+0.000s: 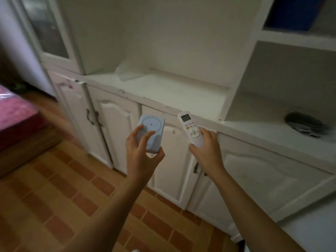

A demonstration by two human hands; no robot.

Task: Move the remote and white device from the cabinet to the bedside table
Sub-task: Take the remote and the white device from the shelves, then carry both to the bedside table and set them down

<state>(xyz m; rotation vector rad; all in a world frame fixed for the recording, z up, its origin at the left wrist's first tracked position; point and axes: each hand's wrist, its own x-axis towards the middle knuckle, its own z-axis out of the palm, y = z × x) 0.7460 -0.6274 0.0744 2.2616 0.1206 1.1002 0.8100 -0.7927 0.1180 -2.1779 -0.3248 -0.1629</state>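
2 items held | white device (151, 135): pale-blue, ringed | remote (190, 129): white, screen

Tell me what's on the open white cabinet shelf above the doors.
The white cabinet shelf holds only a crumpled clear plastic wrapper near its back left. Anything behind the wrapper is hidden.

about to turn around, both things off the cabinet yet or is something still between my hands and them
Nothing is: the left hand holds the white device, the right hand holds the remote. The bedside table is out of view.
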